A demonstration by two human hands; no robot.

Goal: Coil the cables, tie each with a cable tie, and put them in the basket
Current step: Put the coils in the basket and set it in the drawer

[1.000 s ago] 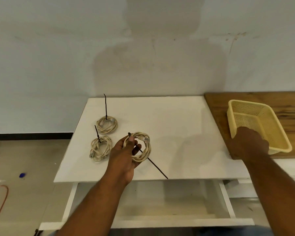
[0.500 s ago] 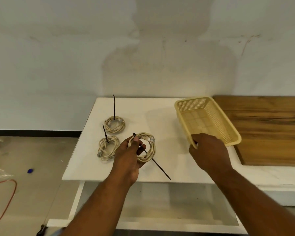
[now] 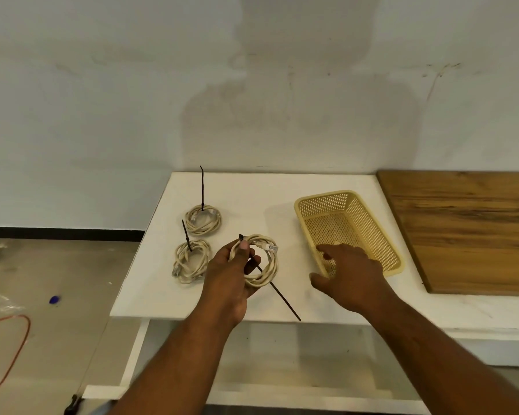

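Cream cable coil (image 3: 261,262), black tie (image 3: 277,295) protruding, gripped in left hand (image 3: 228,280).

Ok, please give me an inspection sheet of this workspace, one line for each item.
Surface: white table, partly bare.
Job's things: yellow basket empty; far coil and near coil lie tied on table; third coil held.
Clutter: blue scrap on floor.
Grippers: left hand grips third coil; right hand open at basket's near corner.
Cables: orange cable on floor.
Surroundings: white wall; wooden board right of table.
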